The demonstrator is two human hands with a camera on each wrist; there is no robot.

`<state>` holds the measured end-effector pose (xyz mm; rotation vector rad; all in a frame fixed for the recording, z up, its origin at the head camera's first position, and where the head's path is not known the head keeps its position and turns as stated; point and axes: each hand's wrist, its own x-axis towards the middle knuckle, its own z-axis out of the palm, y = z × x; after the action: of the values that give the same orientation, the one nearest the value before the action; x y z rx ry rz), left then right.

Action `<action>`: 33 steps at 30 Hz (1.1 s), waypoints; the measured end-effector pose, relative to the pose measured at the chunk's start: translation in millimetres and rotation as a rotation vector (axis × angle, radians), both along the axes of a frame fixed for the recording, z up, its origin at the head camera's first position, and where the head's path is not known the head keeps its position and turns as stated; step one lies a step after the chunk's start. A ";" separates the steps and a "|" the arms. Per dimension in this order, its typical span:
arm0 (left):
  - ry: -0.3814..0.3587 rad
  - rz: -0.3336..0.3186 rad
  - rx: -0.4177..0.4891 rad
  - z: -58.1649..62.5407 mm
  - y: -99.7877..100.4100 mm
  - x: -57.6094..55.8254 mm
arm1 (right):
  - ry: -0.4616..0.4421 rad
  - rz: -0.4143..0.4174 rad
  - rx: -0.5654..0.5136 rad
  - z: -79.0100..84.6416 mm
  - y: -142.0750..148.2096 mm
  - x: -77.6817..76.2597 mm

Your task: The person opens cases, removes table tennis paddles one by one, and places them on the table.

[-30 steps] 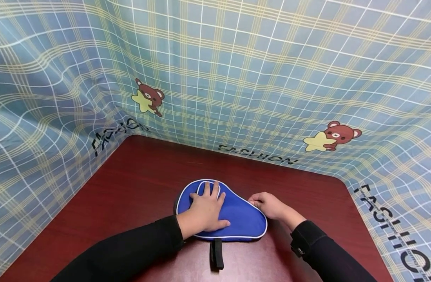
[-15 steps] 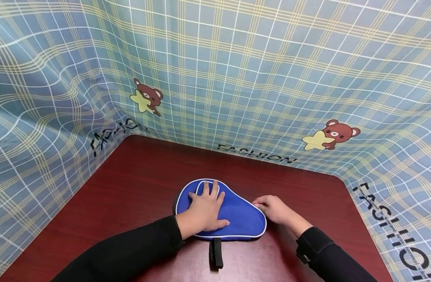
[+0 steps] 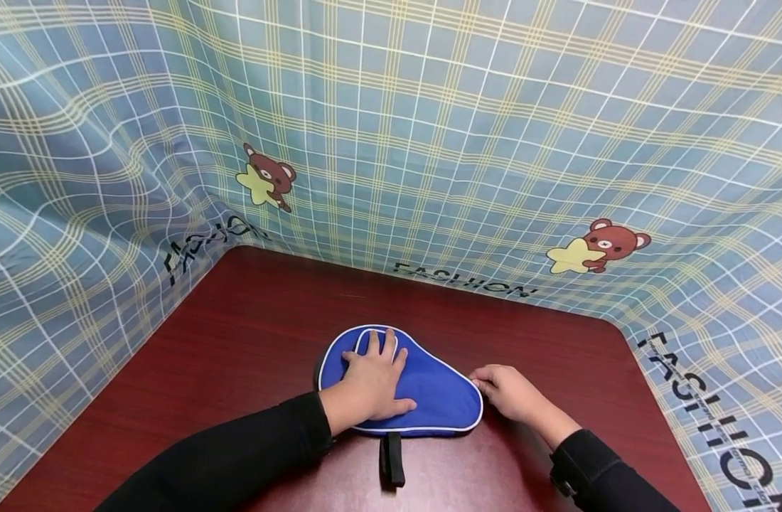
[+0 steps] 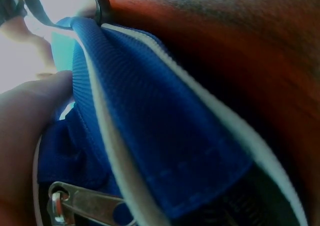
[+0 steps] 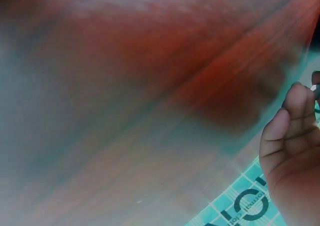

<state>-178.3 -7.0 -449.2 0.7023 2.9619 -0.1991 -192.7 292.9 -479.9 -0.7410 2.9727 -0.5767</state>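
Note:
A blue table tennis paddle case (image 3: 436,398) with white piping lies flat on the table, narrow end to the right. My left hand (image 3: 370,384) rests on its wide part with fingers spread over the small front pocket. At the far edge of the narrow end, my right hand (image 3: 509,392) pinches the case's zipper pull, mostly hidden by the fingers; a small metallic bit (image 5: 315,88) shows beside the fingertips in the right wrist view. The left wrist view shows another metal zipper pull (image 4: 90,202) on the case near the left hand.
A black strap loop (image 3: 392,461) sticks out from the case's near edge. The dark red table (image 3: 263,320) is enclosed by a plaid curtain (image 3: 391,178) printed with bears, at the back and both sides.
My right hand has slid along the far edge of the case, rightward and toward me, to its narrow end. The left hand and the case have stayed in place.

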 end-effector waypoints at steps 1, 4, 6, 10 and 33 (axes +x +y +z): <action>0.000 0.001 0.001 0.8 0.0 0.5 | -0.007 -0.008 0.004 0.1 0.8 1.9; 0.002 0.006 0.003 2.6 -0.1 1.3 | -0.002 -0.007 0.003 0.8 2.3 6.6; 0.005 0.008 0.008 3.6 -0.3 1.8 | 0.011 -0.011 0.009 0.8 2.9 9.6; 0.006 0.008 0.009 3.6 -0.6 1.9 | 0.038 -0.031 0.030 0.0 3.5 15.3; 0.021 -0.001 -0.016 1.0 1.5 2.3 | 0.175 -0.051 0.180 4.9 1.0 51.4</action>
<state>-176.0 -5.4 -448.2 0.7036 2.9766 -0.2314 -141.3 293.8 -475.0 -0.7375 3.1565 -0.2525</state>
